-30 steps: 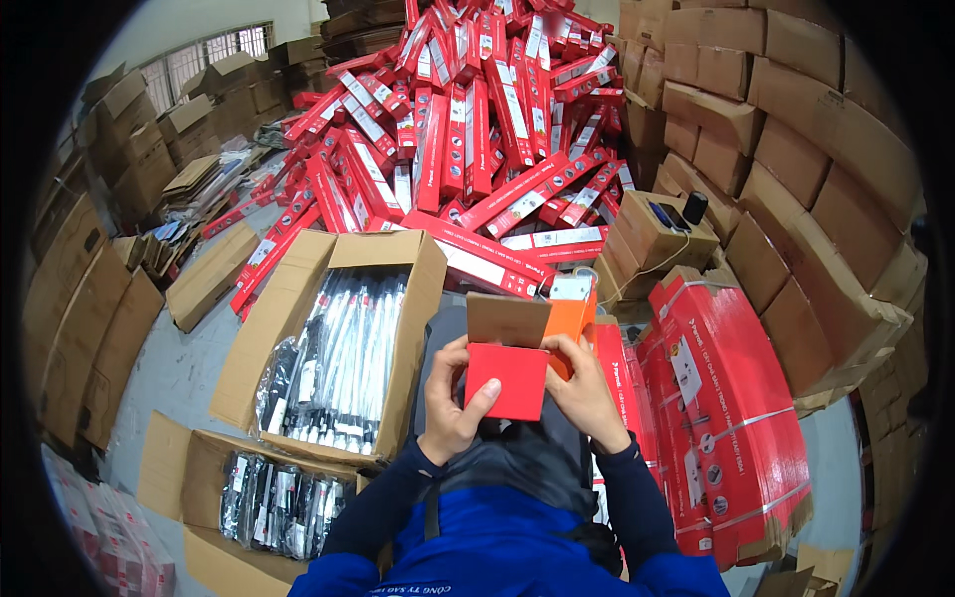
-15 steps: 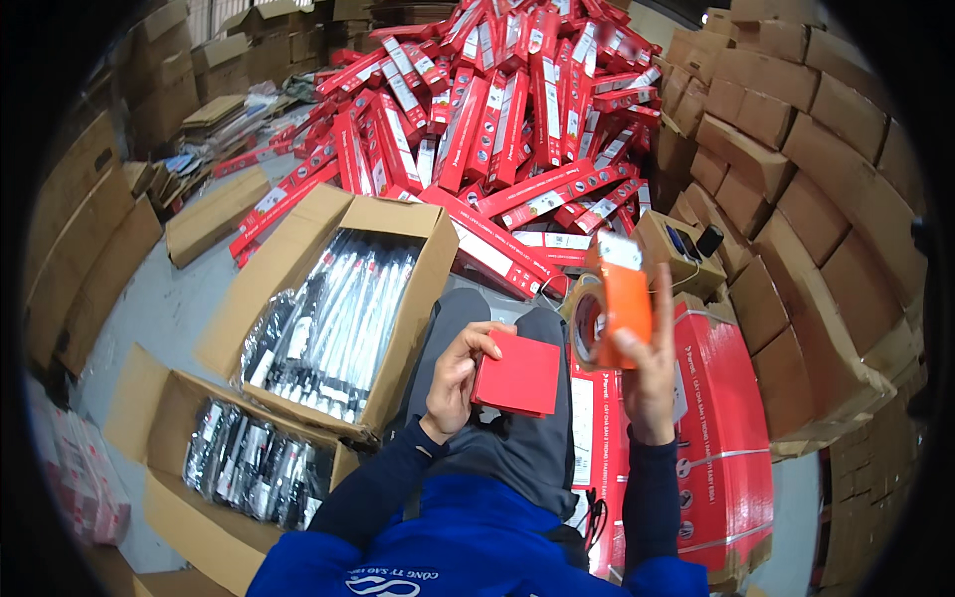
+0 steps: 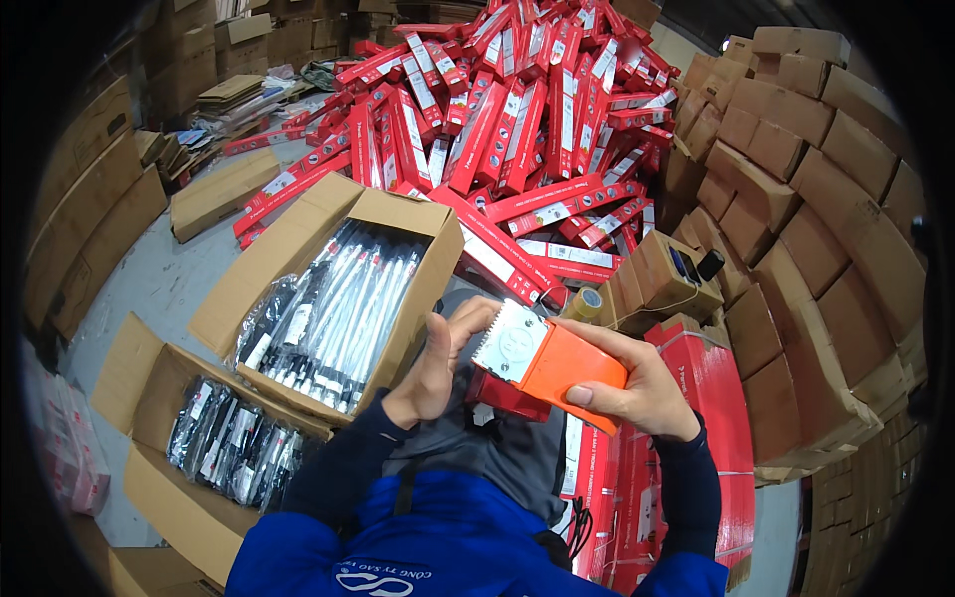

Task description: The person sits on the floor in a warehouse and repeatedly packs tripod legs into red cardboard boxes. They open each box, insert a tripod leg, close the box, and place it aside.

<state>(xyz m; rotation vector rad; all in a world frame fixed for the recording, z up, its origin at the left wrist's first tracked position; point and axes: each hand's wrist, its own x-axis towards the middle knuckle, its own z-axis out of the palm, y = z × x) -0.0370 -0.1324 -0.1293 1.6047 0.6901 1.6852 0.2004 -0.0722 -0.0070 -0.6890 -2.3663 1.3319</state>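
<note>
My right hand [image 3: 647,393] grips an orange tape dispenser [image 3: 575,366] with a toothed metal plate [image 3: 509,338] at its tip, angled toward the left. My left hand [image 3: 426,368] is beside that tip with thumb raised and fingers stretched out; its fingertips are partly hidden, so contact is unclear. Beneath the dispenser, a red box [image 3: 502,398] sits over my lap, largely covered.
Left of me are two open cartons [image 3: 199,310] of bagged rods. A big heap of red long boxes [image 3: 497,139] lies ahead. Stacked brown cartons [image 3: 826,259] and strapped red bundles [image 3: 726,488] stand on my right. A tape roll [image 3: 587,303] is beyond the dispenser.
The orange dispenser has swung leftward and tilted flat over the red box in my right hand. My left hand has loosened from the box, its fingers now extended.
</note>
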